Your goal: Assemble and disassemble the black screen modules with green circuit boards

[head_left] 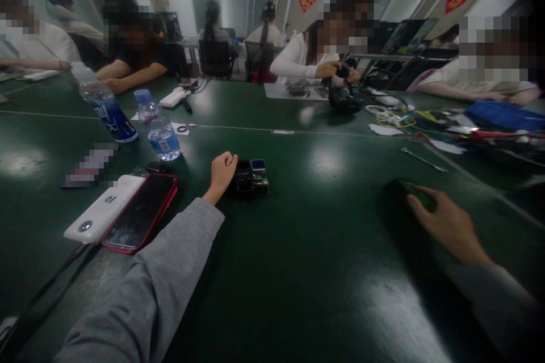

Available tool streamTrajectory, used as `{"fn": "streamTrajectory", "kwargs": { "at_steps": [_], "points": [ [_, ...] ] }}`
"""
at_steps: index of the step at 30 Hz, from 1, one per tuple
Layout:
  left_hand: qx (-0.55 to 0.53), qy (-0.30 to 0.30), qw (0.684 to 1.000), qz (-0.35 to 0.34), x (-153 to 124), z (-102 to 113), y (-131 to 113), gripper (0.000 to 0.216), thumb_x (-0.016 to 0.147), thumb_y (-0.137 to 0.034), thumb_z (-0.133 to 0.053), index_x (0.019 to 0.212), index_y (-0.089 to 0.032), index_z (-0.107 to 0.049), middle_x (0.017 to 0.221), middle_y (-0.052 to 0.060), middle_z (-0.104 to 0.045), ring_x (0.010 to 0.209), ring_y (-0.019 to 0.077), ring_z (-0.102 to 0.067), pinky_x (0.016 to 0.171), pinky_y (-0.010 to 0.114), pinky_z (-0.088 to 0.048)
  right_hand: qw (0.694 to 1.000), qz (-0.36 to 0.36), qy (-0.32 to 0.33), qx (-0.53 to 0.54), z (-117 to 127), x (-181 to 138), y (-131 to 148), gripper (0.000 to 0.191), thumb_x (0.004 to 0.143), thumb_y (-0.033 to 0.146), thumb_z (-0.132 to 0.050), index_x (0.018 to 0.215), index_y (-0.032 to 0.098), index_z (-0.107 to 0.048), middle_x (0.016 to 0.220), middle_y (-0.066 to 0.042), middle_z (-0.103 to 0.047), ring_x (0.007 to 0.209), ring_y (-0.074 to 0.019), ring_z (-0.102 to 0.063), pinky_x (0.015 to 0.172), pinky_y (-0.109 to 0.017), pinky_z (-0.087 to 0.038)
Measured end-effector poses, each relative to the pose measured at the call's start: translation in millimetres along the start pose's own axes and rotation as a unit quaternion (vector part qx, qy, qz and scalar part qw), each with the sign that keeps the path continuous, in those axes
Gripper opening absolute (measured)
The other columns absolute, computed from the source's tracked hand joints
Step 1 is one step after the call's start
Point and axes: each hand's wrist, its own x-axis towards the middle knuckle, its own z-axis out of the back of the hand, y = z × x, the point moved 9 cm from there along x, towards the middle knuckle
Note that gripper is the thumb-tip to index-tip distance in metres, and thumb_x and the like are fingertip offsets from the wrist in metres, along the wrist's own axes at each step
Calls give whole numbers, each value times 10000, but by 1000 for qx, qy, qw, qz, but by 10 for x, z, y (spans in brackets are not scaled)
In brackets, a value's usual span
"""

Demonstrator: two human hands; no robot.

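Note:
My left hand [222, 174] is closed with its fingers curled, right against the left side of a small black electronic device [244, 176]. The device lies on the dark green table [298, 249] and has a small screen [258, 165] and an exposed circuit board on its right part. Whether the fingers grip its edge is hidden. Farther right, my right hand [451, 224] is held with thumb and index finger curved toward each other around a dark shape [402, 188]. Dim light and shadow there keep me from making out what it is.
To the left lie a red-cased phone [142, 210], a white power bank [104, 210] and another phone [91, 164]. Two bottles, one clear [159, 127] and one blue-labelled [106, 108], stand behind. Tangled cables [395, 116] and a thin rod [423, 160] lie right. Several people sit beyond.

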Motion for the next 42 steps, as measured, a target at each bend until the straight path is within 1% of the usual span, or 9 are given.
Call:
{"fn": "streamTrajectory", "kwargs": {
  "at_steps": [2, 6, 11, 15, 19, 28, 32, 37, 42],
  "points": [
    [2, 1, 1000, 1, 0, -4, 2, 422, 831, -217, -552, 543, -198, -243, 520, -57, -301, 530, 103, -317, 576, 270, -262, 996, 36, 46, 60, -262, 139, 578, 528, 900, 512, -497, 1266, 139, -579, 1070, -234, -652, 881, -289, -649, 741, -416, -473],
    [-4, 5, 1000, 0, -4, -3, -1, 418, 837, -221, -546, 548, -199, -244, 528, -57, -311, 534, 104, -327, 580, 266, -273, 959, 197, 112, 170, -560, 276, 2002, 489, 934, 469, -444, 1294, 151, -537, 1209, -162, -603, 1072, -277, -592, 928, -438, -458],
    [-8, 9, 1000, 1, -7, -10, 9, 405, 842, -230, -537, 552, -204, -256, 535, -55, -324, 530, 108, -333, 568, 263, -278, 940, 278, 39, 194, -362, 44, 3209, 477, 971, 442, -367, 1373, 201, -456, 1393, -113, -467, 1313, -305, -383, 1062, -557, -342],
    [-8, 0, 1000, -9, -1, -14, 11, 416, 839, -231, -542, 543, -202, -250, 526, -59, -310, 521, 105, -325, 565, 265, -273, 896, 362, 120, 227, -271, -583, 3853, 502, 983, 470, -354, 1439, 259, -343, 1521, -27, -312, 1401, -250, -256, 1113, -503, -324],
    [-2, -2, 1000, -5, -1, -19, 19, 413, 844, -234, -535, 547, -201, -251, 529, -60, -312, 520, 102, -328, 572, 265, -282, 879, 396, 162, 211, -331, -929, 4003, 541, 976, 436, -397, 1470, 253, -273, 1560, -28, -221, 1442, -233, -156, 1144, -499, -281],
    [9, 4, 1000, -9, 9, -27, 27, 413, 846, -245, -540, 555, -200, -250, 535, -59, -311, 526, 101, -327, 568, 262, -279, 878, 407, 138, 210, -289, -901, 3745, 483, 935, 290, -461, 1405, 231, -366, 1503, -62, -331, 1412, -253, -253, 1126, -540, -309],
    [5, 3, 1000, -18, 12, -34, 32, 414, 844, -249, -542, 555, -200, -249, 531, -60, -305, 524, 100, -322, 571, 263, -278, 890, 380, 115, 226, -267, -860, 3623, 466, 907, 232, -489, 1363, 205, -400, 1471, -94, -354, 1393, -262, -284, 1121, -519, -333],
    [3, 5, 1000, -4, 10, -25, 39, 413, 841, -247, -550, 547, -198, -263, 528, -57, -314, 525, 101, -328, 566, 267, -269, 916, 322, 96, 219, -338, -777, 3520, 501, 883, 291, -582, 1354, 240, -419, 1485, -119, -267, 1382, -332, -276, 1076, -557, -384],
    [4, 12, 1000, -1, 12, -38, 35, 427, 839, -250, -563, 544, -200, -258, 519, -57, -306, 521, 100, -319, 562, 272, -265, 911, 295, 111, 266, -376, -751, 3475, 438, 908, 213, -507, 1338, 254, -431, 1475, -109, -269, 1287, -314, -428, 991, -523, -491]
  ]
}}
